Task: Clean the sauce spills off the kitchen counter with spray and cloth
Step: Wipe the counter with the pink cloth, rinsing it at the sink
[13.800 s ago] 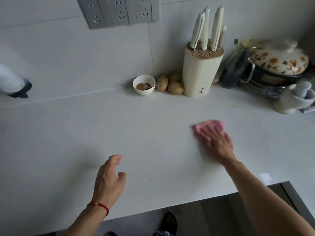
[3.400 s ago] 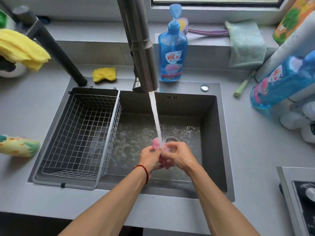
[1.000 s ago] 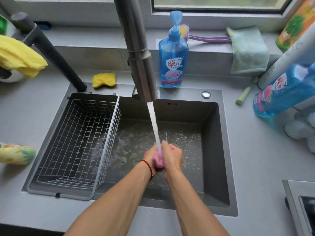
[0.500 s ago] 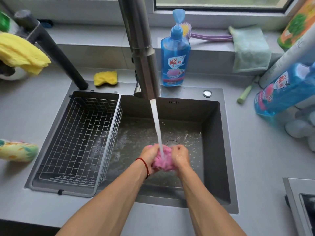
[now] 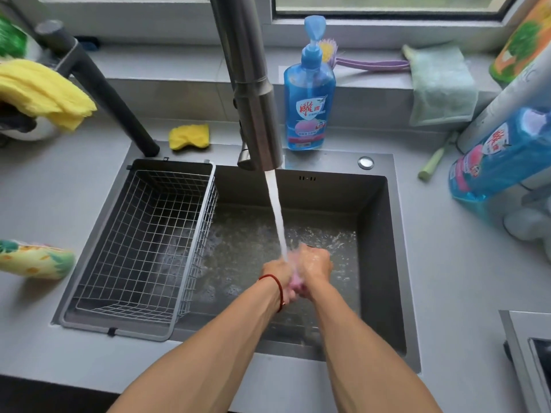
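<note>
just pink cloth point(image 5: 293, 282) between left hand point(image 5: 278, 274) and right hand point(image 5: 315, 265)

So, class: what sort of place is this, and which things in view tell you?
Likely a home kitchen: a sink under a running tap, a soap bottle and a sponge.

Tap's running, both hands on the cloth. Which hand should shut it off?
Probably the left hand. The black lever, if it controls this tap, stands left of the sink. The right hand can hold the pink cloth alone.
</note>
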Tool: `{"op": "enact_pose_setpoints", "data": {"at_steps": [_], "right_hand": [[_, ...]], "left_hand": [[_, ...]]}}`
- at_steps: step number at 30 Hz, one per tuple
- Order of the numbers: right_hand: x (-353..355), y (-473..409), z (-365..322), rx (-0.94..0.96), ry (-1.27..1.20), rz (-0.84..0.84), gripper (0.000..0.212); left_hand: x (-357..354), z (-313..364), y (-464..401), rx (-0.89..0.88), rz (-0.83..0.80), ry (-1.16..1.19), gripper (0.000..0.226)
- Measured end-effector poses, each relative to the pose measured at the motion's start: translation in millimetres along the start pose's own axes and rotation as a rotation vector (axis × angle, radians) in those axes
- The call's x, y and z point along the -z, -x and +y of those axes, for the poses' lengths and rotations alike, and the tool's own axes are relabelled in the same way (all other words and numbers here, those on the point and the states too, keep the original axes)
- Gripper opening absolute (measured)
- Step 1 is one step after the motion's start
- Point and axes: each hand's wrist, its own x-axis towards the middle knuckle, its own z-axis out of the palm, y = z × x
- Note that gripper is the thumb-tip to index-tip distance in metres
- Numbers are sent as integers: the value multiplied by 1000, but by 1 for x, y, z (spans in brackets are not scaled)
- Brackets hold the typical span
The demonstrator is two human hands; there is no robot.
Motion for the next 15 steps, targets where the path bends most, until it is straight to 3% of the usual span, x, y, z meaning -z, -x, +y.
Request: {"op": "enact_pose_setpoints", "data": {"at_steps": [3,7,9,15], "right_hand": [[15,-19,15,-17,19,-76,42],[43,-6,21,-265,-282,-360,36],[49,-5,27,-240,-311,-446,32],[42,-7,46,-236,-500,-400,21]], "left_hand": [[8,10,4,-10,-76,12,21],[19,22,6,-54,-87,45,24],[25,26,8,-158,-79,-58,20],[26,23,17,-365,-21,-173,13]]}}
